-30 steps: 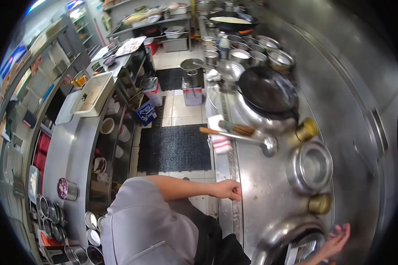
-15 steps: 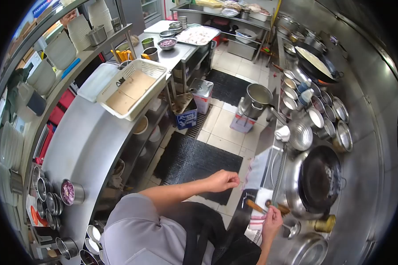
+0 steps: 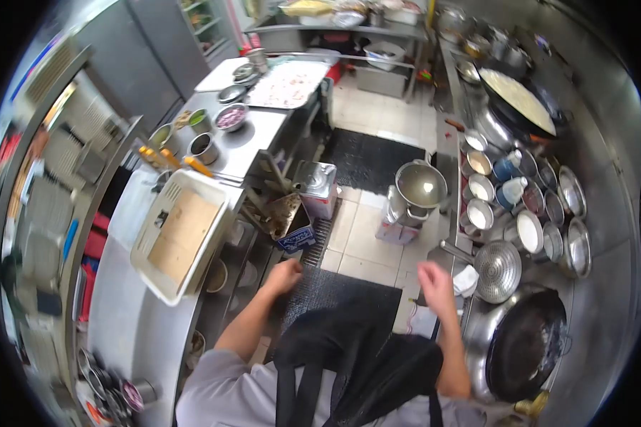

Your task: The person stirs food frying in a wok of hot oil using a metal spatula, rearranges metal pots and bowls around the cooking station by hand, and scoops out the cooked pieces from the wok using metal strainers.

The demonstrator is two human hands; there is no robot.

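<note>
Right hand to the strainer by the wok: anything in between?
Yes: in this view a white cloth lies between the right hand and the bowl of the strainer. Nothing visible covers the strainer's handle.

On my feed, the tiled floor (image 3: 363,245) bears two black mats (image 3: 335,285); the steel desk (image 3: 157,338) bears a plastic basket (image 3: 206,245).

The person's left grip (image 3: 285,275), curled like a fist, hangs near an open blue container (image 3: 298,238); the right grip (image 3: 435,282), blurred, is near a white cloth (image 3: 466,281) and a perforated strainer (image 3: 498,272). A white basket (image 3: 149,269) rests on the worktop (image 3: 117,292); opposite stands a blackened wok (image 3: 523,349).
</note>
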